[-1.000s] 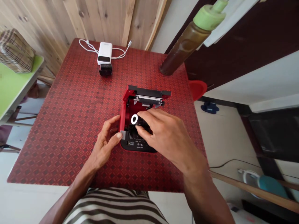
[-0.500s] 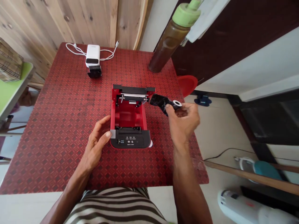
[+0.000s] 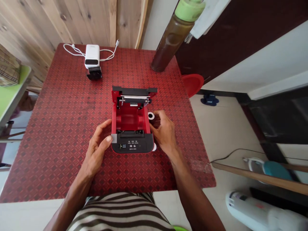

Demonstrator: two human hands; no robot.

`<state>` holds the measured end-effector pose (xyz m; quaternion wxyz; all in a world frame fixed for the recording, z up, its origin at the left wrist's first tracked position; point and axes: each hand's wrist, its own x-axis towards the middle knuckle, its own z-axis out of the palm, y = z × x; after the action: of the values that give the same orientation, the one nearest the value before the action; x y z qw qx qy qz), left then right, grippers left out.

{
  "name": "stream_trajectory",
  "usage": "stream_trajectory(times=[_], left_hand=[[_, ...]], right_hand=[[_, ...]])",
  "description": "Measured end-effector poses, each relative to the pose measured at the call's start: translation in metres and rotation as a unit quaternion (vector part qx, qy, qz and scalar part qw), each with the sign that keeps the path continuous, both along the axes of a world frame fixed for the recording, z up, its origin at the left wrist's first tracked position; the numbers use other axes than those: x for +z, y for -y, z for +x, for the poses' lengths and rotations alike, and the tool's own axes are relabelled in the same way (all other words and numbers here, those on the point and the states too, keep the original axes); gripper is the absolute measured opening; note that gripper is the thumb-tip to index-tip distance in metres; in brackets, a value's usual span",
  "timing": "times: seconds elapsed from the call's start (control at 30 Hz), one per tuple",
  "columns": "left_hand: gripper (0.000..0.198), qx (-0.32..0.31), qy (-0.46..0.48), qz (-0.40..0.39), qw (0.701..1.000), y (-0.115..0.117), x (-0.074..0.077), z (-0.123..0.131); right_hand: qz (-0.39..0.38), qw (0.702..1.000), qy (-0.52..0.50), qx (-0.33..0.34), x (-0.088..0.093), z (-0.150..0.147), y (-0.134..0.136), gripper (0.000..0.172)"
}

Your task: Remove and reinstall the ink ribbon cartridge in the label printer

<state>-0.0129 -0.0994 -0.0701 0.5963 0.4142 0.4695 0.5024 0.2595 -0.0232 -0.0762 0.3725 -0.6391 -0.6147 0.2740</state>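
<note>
While the red-and-black printer [image 3: 131, 123] is rested on the patterned red bench [image 3: 72, 144] between the two hands, its lid [image 3: 134, 91] is raised at the far side and the red compartment is left exposed. By the left grip [image 3: 97, 146], loosely parted, the printer's left side is touched; the thumb is laid at the grey patch [image 3: 114, 138] on the front corner, and nothing is enclosed. At the right side, the right grip [image 3: 166, 131] is placed with its fingers bent. Just beside those fingers and the printer's wall, a dark roll with a white ring at its end [image 3: 153, 116] is seen; whether it is held cannot be told, since the fingertips are partly hidden. Farther back, a white device [image 3: 92, 55] is set with a white cable [image 3: 109, 58], near a small black object [image 3: 94, 73]. Toward the far right corner, a green-capped bottle [image 3: 168, 41] is stood.
</note>
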Motion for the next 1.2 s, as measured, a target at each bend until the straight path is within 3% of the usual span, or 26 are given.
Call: stream_trajectory(times=[0.23,0.33,0.43,0.53,0.63,0.83,0.97,1.07,1.2], left_hand=[[0.054,0.002,-0.004,0.001,1.000,0.000,0.000,-0.001],[0.056,-0.003,0.000,-0.003,1.000,0.000,0.001,-0.001],[0.056,-0.006,0.000,-0.001,1.000,0.000,0.002,0.000],[0.054,-0.001,0.004,-0.003,1.000,-0.001,0.002,0.001],[0.055,0.004,0.000,-0.003,1.000,-0.001,0.001,0.001],[0.057,0.004,-0.017,0.002,1.000,-0.002,0.000,-0.001],[0.056,0.001,-0.013,0.002,1.000,-0.003,0.001,-0.001],[0.054,-0.001,-0.004,0.002,1.000,-0.002,0.001,0.000],[0.054,-0.001,-0.010,0.004,1.000,-0.002,0.001,0.000]], right_hand=[[-0.014,0.999,-0.031,0.021,0.001,0.012,0.014,0.043],[-0.018,1.000,-0.018,0.007,0.011,0.027,0.036,0.030],[-0.061,0.997,-0.002,0.040,0.024,0.038,0.063,0.014],[-0.124,0.988,-0.019,0.085,0.029,0.036,0.087,0.023],[-0.124,0.990,-0.029,0.058,0.023,0.022,0.098,0.037],[-0.049,0.999,-0.006,0.022,0.009,-0.001,0.101,0.013],[-0.069,0.994,-0.081,-0.022,0.010,0.008,0.108,0.022],[-0.076,0.982,-0.164,-0.051,0.019,0.024,0.110,0.029],[-0.079,0.960,-0.269,-0.007,0.053,0.041,0.103,0.036]])
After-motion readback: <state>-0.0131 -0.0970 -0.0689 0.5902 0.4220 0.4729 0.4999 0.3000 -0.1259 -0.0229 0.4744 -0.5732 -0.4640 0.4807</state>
